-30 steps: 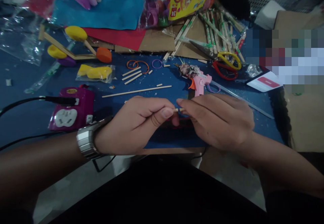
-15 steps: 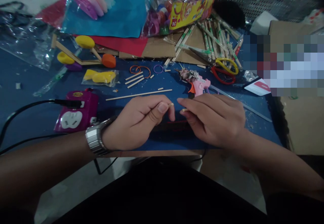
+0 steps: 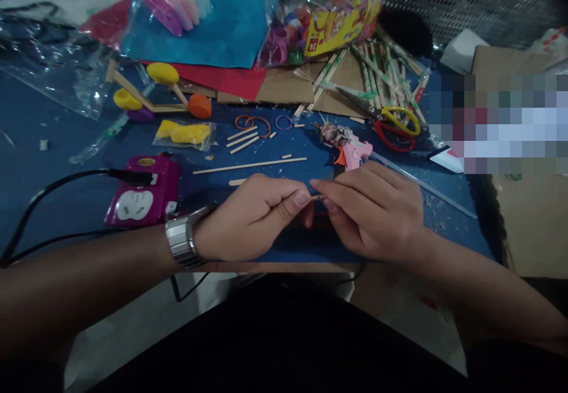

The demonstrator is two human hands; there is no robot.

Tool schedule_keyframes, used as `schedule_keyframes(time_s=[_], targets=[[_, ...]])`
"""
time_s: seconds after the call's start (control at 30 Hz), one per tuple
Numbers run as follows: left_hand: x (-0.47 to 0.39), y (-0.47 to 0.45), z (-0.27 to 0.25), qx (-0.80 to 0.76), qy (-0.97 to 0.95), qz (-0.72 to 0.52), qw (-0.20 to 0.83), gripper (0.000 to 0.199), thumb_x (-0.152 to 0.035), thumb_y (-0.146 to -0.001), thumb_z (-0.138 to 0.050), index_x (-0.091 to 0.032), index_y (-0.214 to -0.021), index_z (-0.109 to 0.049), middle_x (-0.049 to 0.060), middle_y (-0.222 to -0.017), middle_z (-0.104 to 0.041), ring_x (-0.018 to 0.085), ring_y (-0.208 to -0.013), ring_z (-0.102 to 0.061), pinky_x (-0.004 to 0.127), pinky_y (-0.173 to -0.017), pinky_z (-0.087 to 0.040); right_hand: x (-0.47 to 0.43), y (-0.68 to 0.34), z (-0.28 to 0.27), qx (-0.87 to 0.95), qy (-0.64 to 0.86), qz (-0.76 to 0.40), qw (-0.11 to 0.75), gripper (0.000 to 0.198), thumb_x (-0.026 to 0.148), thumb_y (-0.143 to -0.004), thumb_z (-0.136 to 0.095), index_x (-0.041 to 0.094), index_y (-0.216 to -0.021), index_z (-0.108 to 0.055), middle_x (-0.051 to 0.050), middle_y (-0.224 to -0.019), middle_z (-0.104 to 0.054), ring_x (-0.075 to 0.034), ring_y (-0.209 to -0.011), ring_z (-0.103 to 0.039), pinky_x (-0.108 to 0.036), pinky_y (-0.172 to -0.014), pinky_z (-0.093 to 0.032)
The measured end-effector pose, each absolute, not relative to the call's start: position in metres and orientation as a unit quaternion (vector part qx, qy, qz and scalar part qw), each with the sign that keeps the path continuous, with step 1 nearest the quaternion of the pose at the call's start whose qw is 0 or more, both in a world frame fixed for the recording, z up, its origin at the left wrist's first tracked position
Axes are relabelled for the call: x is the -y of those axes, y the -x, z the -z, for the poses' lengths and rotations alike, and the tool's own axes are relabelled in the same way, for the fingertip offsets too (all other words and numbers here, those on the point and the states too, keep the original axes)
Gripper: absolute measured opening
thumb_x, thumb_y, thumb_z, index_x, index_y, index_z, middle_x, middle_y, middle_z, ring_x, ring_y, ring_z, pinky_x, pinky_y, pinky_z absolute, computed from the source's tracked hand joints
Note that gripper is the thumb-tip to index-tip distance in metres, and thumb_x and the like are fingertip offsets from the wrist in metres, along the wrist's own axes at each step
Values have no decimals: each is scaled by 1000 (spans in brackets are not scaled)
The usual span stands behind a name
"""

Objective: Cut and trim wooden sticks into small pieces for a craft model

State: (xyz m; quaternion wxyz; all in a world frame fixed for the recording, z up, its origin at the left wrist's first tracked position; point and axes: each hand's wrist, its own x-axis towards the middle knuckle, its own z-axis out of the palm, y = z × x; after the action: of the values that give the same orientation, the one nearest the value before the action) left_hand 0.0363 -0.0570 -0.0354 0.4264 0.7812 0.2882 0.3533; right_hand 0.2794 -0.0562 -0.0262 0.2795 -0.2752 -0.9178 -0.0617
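Wooden stick [image 3: 316,197] bridges 2 pinching hands [image 3: 252,221]; clear packet [image 3: 213,131] holds something yellow [image 3: 184,133].

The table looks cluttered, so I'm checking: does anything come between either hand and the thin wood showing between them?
Nothing visible does. The left hand and right hand pinch the thin wood directly, though I can't tell if it's one piece or two. The pink glue gun lies beyond the right hand.

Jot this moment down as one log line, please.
left hand: pinching stick | right hand: pinching stick | one piece or two: unclear | beyond right hand: glue gun
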Motion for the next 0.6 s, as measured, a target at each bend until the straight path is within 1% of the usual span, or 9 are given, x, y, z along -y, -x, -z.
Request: schedule_keyframes(time_s=[0.1,0.17,0.27,0.37,0.43,0.47,0.5,0.53,0.6], targets=[[56,-37,36,-293,-786,-349,418,43,-27,-117,-46,-20,-79,-66,-7,-64,-65,6,-55,-54,18,-61,-45,57,-280,27,921,269,61,275,27,17,-101,-66,15,-126,-76,-9,-99,-79,-23,-84,-69,-38,-73,-56],[57,-37,36,-302,-789,-341,412,43,-28,-117,-46,-19,-80,-68,-7,-64,-65,6,-53,-53,19,-62,-45,57,-280,26,923,269,67,269,28,17,-101,-67,15,-127,-75,-9,-100,-80,-23,-84,-68,-39,-73,-56],[58,-37,35,-312,-788,-346,403,43,-28,-116,-47,-19,-81,-69,-5,-67,-68,7,-57,-57,20,-64,-46,56,-279,26,921,272,82,267,28,16,-101,-68,18,-129,-75,-8,-101,-80,-24,-86,-68,-40,-73,-57],[58,-35,39,-341,-750,-403,399,44,-32,-117,-44,-20,-83,-70,-2,-69,-65,10,-62,-58,24,-64,-45,55,-278,27,910,288,97,282,25,13,-101,-70,22,-123,-76,-7,-105,-79,-23,-89,-68,-40,-79,-61],[56,-35,45,-360,-690,-472,414,45,-39,-118,-45,-20,-84,-69,0,-70,-60,11,-62,-55,27,-60,-43,55,-278,30,907,288,103,289,27,12,-98,-75,23,-124,-77,-7,-110,-78,-23,-95,-68,-41,-86,-63],[54,-35,48,-366,-650,-506,433,43,-42,-117,-48,-20,-86,-69,0,-71,-59,12,-62,-54,28,-59,-41,55,-278,32,907,283,104,294,31,12,-97,-78,24,-125,-77,-7,-113,-77,-24,-101,-68,-42,-91,-63],[52,-36,51,-344,-613,-551,449,40,-44,-115,-53,-21,-86,-68,-1,-69,-54,12,-58,-48,28,-55,-37,55,-278,34,910,270,104,297,33,13,-96,-80,26,-127,-77,-5,-115,-77,-25,-108,-68,-44,-98,-63],[50,-37,53,-324,-576,-583,472,38,-46,-113,-57,-21,-86,-66,-2,-68,-50,11,-54,-43,29,-53,-34,56,-279,35,917,249,100,297,34,15,-96,-82,28,-127,-77,-3,-116,-77,-26,-114,-68,-45,-106,-62],[47,-39,56,-305,-522,-619,501,37,-46,-113,-57,-22,-86,-64,-5,-64,-43,10,-51,-35,30,-53,-31,55,-278,37,935,198,79,284,28,18,-99,-81,32,-123,-77,2,-118,-78,-24,-127,-68,-48,-124,-55]])
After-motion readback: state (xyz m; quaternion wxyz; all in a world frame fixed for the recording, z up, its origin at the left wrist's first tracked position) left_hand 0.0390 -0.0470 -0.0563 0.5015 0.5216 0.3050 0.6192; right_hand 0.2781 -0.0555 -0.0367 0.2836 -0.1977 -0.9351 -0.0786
